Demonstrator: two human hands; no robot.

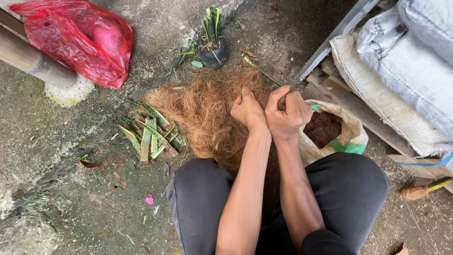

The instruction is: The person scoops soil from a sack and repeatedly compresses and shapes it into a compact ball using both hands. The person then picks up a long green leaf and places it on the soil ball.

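Nearest the camera, two knees in smooth dark trousers frame the bare forearms. Beyond them the left hand and right hand press side by side, knuckles touching, both curled into fists around a small brown clump of fibre and soil. Under the hands, spreading toward 11 o'clock, lies a heap of wiry, reddish-brown coconut fibre. At 3 o'clock of the hands a crumpled woven sack gapes open on crumbly dark soil. At 9 o'clock lies a pile of stiff, striped green leaf cuttings. Farther, at 12 o'clock, a small black pot holds upright leaves; at 10 o'clock sits a glossy red plastic bag.
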